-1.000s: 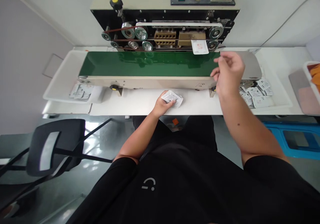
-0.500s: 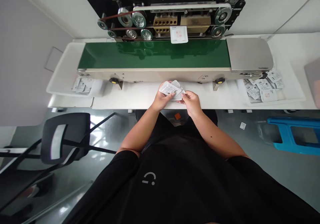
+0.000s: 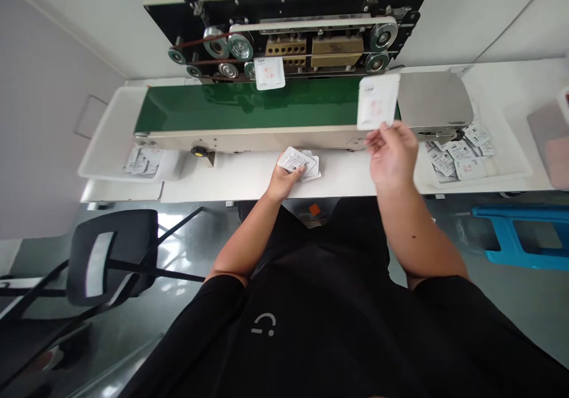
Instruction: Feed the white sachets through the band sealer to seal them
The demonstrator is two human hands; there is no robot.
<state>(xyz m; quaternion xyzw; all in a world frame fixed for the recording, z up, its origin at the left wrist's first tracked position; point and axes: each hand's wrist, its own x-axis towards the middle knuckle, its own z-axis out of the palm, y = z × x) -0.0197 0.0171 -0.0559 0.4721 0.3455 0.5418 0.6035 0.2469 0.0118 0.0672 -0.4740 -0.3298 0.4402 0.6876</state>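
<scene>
My left hand [image 3: 282, 181] rests on the white table [image 3: 240, 178] and grips a small stack of white sachets [image 3: 299, 162]. My right hand [image 3: 391, 155] pinches a single white sachet [image 3: 377, 101] by its lower edge and holds it upright over the right end of the green conveyor belt [image 3: 249, 110]. Another sachet [image 3: 269, 73] hangs in the sealing machine [image 3: 288, 42] at the far edge of the belt, left of centre.
A white tray [image 3: 498, 169] with several loose sachets sits right of the machine. Another white tray [image 3: 111, 149] at the belt's left end holds a few sachets. A black chair [image 3: 111, 261] stands lower left, a blue stool [image 3: 520, 238] lower right.
My right hand took one sachet from the stack in my left hand and lifted it up right to the belt's end. The sachet in the machine has travelled left.
</scene>
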